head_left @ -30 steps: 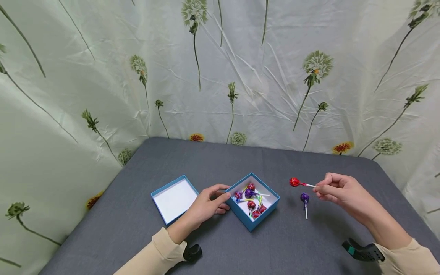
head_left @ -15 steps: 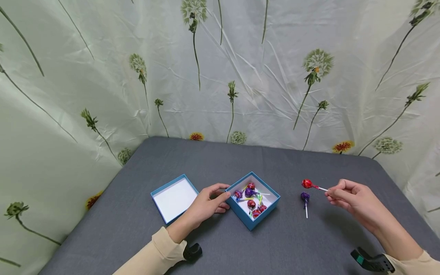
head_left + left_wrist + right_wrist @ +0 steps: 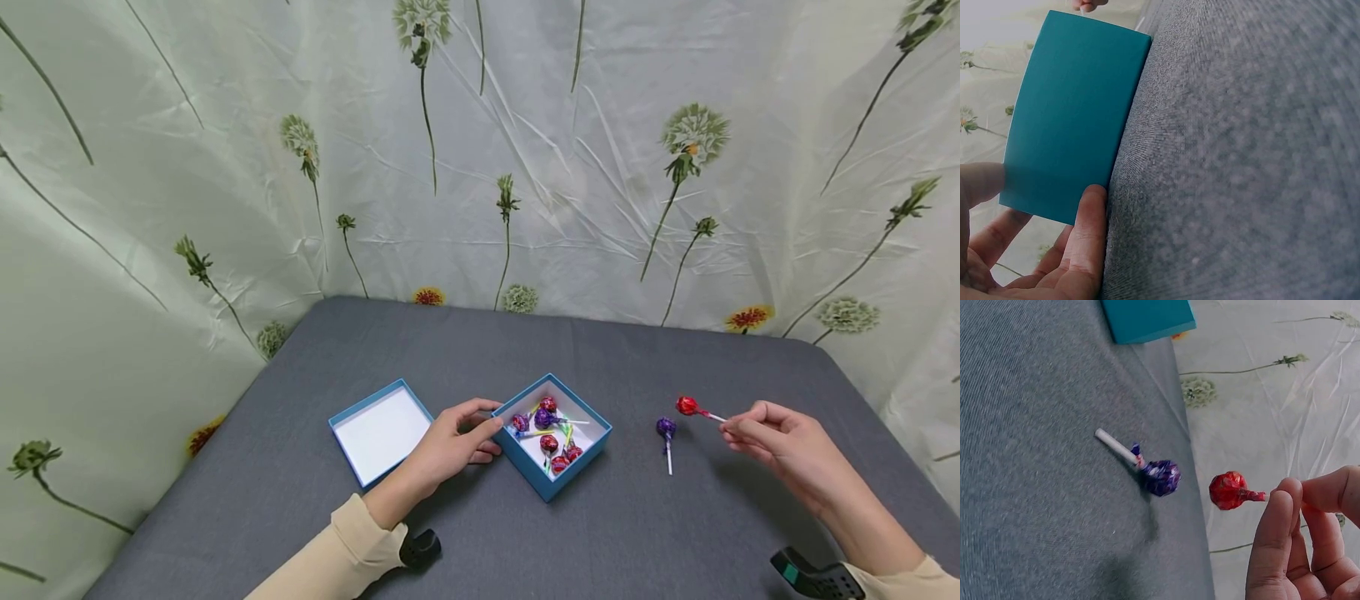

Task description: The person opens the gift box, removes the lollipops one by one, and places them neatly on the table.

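Note:
A blue box [image 3: 551, 493] stands on the grey table, its white inside holding several wrapped lollipops [image 3: 548, 444] in red and purple. My left hand [image 3: 450, 446] holds the box by its left corner, with the thumb near the rim and a finger [image 3: 1088, 215] against the wall low by the tabletop. Over the table at the right, my right hand [image 3: 783, 446] pinches the white stick of a red lollipop [image 3: 1229, 490] between thumb and fingertips. Just left of it, a purple lollipop [image 3: 1162, 478] lies on the table, its stick toward me in the head view.
The box's blue lid [image 3: 382, 437] lies left of the box, its white inside facing up. Behind the grey table [image 3: 600, 350] hangs a pale curtain [image 3: 555, 167] printed with dandelions. A dark band sits on each wrist.
My right hand has moved right and a little toward me with the red lollipop, away from the box and past the purple lollipop. The left hand and box have stayed put.

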`<state>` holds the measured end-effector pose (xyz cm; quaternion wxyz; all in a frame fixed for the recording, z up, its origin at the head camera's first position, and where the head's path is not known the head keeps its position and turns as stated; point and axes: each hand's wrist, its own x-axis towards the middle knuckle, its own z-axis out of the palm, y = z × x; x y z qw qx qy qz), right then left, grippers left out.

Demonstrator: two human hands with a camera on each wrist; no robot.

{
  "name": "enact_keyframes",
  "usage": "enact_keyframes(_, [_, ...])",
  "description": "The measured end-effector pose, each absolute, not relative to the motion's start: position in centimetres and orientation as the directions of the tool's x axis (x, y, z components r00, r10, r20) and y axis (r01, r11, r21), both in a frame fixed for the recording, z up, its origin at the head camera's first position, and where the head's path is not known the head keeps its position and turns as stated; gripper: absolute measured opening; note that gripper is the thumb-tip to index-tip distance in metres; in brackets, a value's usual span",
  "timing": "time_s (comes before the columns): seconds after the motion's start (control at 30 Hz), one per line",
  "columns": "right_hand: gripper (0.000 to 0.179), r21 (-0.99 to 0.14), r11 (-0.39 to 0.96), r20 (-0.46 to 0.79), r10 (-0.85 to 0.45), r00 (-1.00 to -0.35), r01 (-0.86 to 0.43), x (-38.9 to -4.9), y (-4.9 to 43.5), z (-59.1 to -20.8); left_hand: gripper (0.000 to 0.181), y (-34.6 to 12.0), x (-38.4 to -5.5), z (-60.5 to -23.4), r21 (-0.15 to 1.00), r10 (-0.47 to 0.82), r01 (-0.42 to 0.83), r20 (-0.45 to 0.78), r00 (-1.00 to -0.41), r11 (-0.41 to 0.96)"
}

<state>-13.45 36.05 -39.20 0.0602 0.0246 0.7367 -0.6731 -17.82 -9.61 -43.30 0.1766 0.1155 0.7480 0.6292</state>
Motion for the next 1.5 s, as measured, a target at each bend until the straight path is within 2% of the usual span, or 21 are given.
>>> enact_keyframes(0.2, [0.025,-0.987,0.094,-0.134,0.003,-0.991,0.133,-13.5,36.2,-40.1,0.041,-9.6,-17.8,-43.3,0.981,0.395,-0.049,-0.12,-0.911,0.186])
enact_keyframes(0.63, [0.022,-0.976,0.142,-0.162,0.023,-0.986,0.164,-13.2,35.6,-41.9,0.042,-9.7,-17.8,-43.3,0.983,0.399,-0.058,-0.125,-0.908,0.175])
enact_keyframes(0.93, [0.018,-0.896,0.393,-0.215,0.022,-0.976,0.206,-12.8,34.7,-42.0,0.042,-9.6,-17.9,-43.3,0.982,0.394,-0.057,-0.124,-0.911,0.177])
enact_keyframes(1.5, [0.013,-0.819,0.517,-0.306,-0.024,-0.952,0.25,-12.2,34.2,-42.2,0.043,-9.7,-17.8,-43.2,0.982,0.394,-0.062,-0.13,-0.91,0.181])
